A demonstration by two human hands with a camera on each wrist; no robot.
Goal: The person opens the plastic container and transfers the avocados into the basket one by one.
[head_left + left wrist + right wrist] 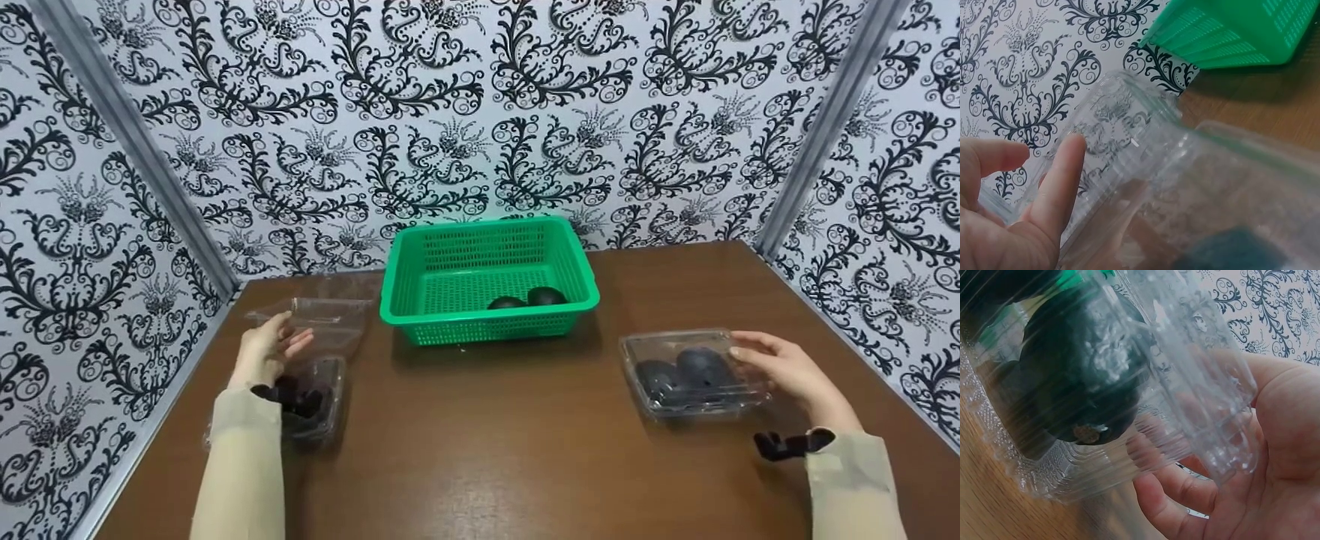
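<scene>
An open clear clamshell box (pixel 324 401) lies at the table's left, its lid (pixel 330 316) raised. A dark avocado (pixel 1235 250) shows inside it. My left hand (pixel 270 349) is beside the lid (pixel 1129 129), its straight fingers (pixel 1061 180) resting against the plastic. At the right sits a closed clamshell box (pixel 690 371) with dark avocados (pixel 1078 382) inside. My right hand (pixel 780 367) grips that box's right edge, fingers (pixel 1174 495) curled under it and thumb on top. Between the boxes, farther back, a green basket (pixel 487 315) holds two dark avocados (pixel 529 298).
The brown wooden table (pixel 487 442) is walled on three sides by black-and-white patterned panels (pixel 480 112). The green basket (pixel 1230 34) stands close to the back wall. Bare wood lies between my two hands.
</scene>
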